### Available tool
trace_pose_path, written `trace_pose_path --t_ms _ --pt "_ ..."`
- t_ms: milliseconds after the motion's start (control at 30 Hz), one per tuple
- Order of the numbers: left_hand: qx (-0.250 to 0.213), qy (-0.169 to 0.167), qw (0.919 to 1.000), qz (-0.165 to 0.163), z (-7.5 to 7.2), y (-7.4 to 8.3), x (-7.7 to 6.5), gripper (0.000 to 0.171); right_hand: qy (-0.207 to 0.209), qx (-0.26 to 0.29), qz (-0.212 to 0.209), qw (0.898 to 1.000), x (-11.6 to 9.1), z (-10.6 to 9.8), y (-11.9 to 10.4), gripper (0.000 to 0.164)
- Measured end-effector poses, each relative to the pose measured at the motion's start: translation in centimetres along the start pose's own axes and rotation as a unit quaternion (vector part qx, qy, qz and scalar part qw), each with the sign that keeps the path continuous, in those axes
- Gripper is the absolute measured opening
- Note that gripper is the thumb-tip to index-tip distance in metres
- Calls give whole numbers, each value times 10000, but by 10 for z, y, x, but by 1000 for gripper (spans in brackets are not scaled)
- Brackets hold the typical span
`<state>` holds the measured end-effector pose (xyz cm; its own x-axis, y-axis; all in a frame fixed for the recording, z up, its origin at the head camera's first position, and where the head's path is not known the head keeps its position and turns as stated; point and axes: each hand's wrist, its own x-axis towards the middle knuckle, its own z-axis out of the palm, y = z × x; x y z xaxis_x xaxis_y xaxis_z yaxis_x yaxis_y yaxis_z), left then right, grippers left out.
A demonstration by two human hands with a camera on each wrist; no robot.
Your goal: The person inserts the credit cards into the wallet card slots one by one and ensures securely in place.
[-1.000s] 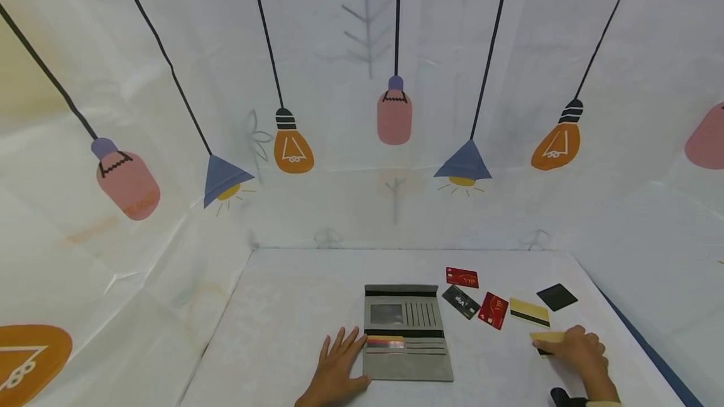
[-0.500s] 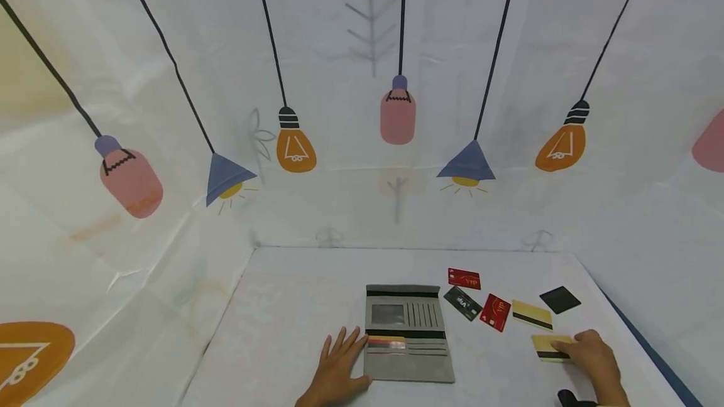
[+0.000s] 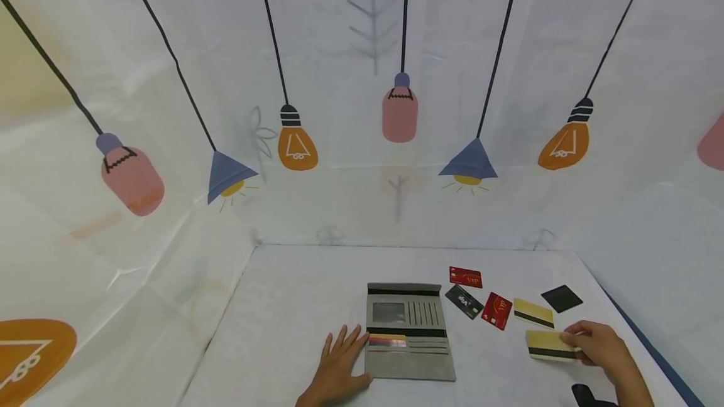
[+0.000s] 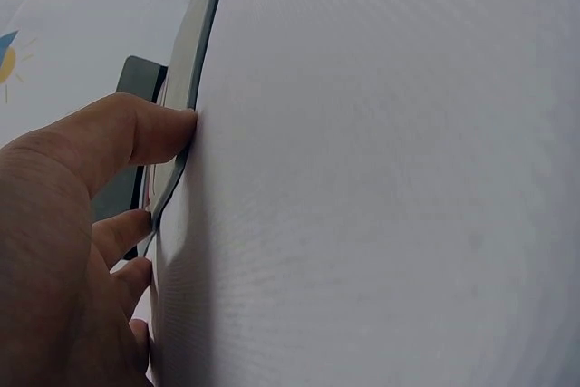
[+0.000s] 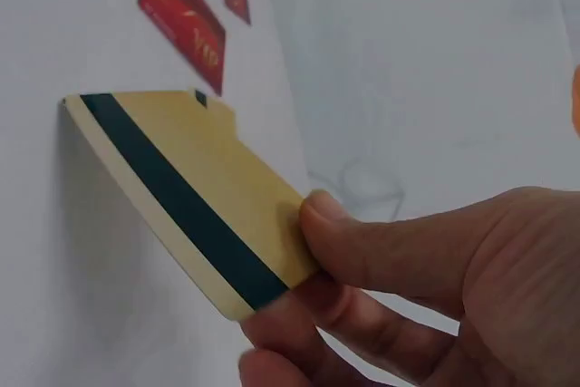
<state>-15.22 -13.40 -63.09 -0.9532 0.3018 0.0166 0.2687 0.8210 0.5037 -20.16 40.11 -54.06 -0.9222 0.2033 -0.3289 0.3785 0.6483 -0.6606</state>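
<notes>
A gold card point(image 5: 195, 188) with a dark magnetic stripe is pinched between the thumb and fingers of my right hand point(image 3: 601, 349). The right wrist view shows it tilted, its far edge close to the white table. My left hand point(image 3: 338, 366) lies with fingers spread at the left edge of an unfolded grey wallet point(image 3: 410, 366). In the left wrist view the thumb point(image 4: 163, 136) touches the wallet's edge. One card point(image 3: 387, 341) with an orange and red band sits in a left slot of the wallet; the slots on its right show no card.
Right of the wallet lie a red VIP card point(image 3: 466, 277), a black VIP card point(image 3: 464, 301), another red card point(image 3: 498, 311), a second gold card point(image 3: 534, 313) and a plain black card point(image 3: 562, 299). A white sheet printed with lamps point(image 3: 400, 112) hangs behind the table point(image 3: 294, 294).
My right hand has taken the gold card into a pinch and raised one side of it, shifting slightly right. My left hand has stayed at the wallet's edge.
</notes>
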Motion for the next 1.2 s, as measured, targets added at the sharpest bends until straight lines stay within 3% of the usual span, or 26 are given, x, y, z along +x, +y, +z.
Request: trace_pose_path --t_ms 167,333,533,733,933,1200 --pt "-46 -60 10000 9 -2 1 0 81 -121 492 -502 9975 -10 11 -26 30" --pt "29 -37 10000 27 -6 2 1 81 -78 866 -971 9915 -15 39 -56 24" --pt "-29 -5 10000 93 -5 3 -1 80 -61 933 -1747 9802 -16 76 -78 23" --pt "-16 -26 10000 60 -5 2 -1 81 205 858 -2322 9687 -12 101 -100 15" --pt "-19 -37 10000 46 -5 2 0 81 318 675 -2507 9652 -16 120 -116 8" --pt "-27 -20 10000 63 -3 1 0 82 113 957 -2461 9644 -24 143 -130 7"
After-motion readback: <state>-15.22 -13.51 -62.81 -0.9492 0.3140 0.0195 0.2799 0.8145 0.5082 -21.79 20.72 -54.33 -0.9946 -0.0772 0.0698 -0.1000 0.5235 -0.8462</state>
